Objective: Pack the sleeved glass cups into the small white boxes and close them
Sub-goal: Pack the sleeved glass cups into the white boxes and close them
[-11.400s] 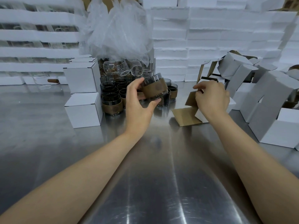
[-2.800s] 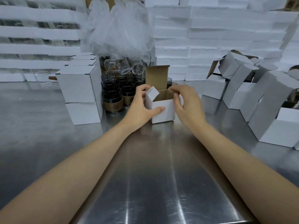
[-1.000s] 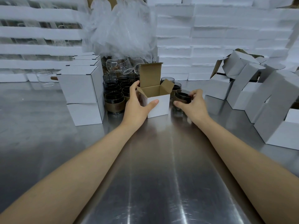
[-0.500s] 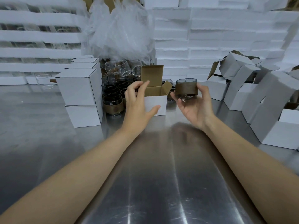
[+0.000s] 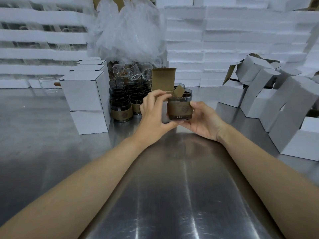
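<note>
One sleeved cup (image 5: pixel 179 108) rests in right hand (image 5: pixel 203 121); left hand (image 5: pixel 153 114) grips box (image 5: pixel 164 78).

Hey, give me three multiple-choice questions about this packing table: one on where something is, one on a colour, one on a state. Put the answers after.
1. Seen from the camera, where does the stack of closed white boxes stand against the cups on the table?
A. to their right
B. to their left
C. on top of them

2. What colour is the sleeve on the cup in the right hand?
A. blue
B. red
C. brown

3. How is the lid of the box that the left hand holds?
A. standing open
B. folded shut
C. torn off

Answers:
1 B, the stack sits left of the cups.
2 C, the band round the glass is brown.
3 A, the lid sticks straight up.
</note>
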{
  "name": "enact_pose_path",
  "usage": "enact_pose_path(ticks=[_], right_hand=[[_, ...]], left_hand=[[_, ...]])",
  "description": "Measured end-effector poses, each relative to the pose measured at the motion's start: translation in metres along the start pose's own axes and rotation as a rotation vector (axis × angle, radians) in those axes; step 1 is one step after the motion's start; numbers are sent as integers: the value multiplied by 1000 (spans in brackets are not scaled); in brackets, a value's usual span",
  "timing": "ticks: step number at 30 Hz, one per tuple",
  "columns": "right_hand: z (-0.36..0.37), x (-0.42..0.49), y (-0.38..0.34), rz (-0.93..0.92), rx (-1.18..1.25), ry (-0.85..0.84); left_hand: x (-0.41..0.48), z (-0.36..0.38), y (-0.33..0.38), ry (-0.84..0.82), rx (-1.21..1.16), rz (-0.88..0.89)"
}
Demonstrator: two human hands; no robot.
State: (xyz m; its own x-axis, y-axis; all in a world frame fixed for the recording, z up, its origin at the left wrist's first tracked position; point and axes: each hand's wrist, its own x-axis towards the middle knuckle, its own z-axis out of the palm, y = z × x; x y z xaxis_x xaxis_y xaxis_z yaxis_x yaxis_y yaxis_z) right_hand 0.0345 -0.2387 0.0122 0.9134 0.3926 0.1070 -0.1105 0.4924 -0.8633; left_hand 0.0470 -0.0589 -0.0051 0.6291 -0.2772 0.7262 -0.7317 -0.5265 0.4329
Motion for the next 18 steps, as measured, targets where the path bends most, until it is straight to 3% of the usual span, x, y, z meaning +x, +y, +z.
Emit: enact_pose_path(ticks=[6,8,13,18], right_hand=[[-2,-1,0,-11,-47,2],[0,1,1,-56,-157,80],[30,6,12,-390,-729,522],[56,5,29,-529,-1240,694]], left_hand=[[0,1,-2,5,54,-21],[1,2,-3,30,61,-21],[4,5,-7,100,43,-33],[5,5,-12,179,-18,-86]])
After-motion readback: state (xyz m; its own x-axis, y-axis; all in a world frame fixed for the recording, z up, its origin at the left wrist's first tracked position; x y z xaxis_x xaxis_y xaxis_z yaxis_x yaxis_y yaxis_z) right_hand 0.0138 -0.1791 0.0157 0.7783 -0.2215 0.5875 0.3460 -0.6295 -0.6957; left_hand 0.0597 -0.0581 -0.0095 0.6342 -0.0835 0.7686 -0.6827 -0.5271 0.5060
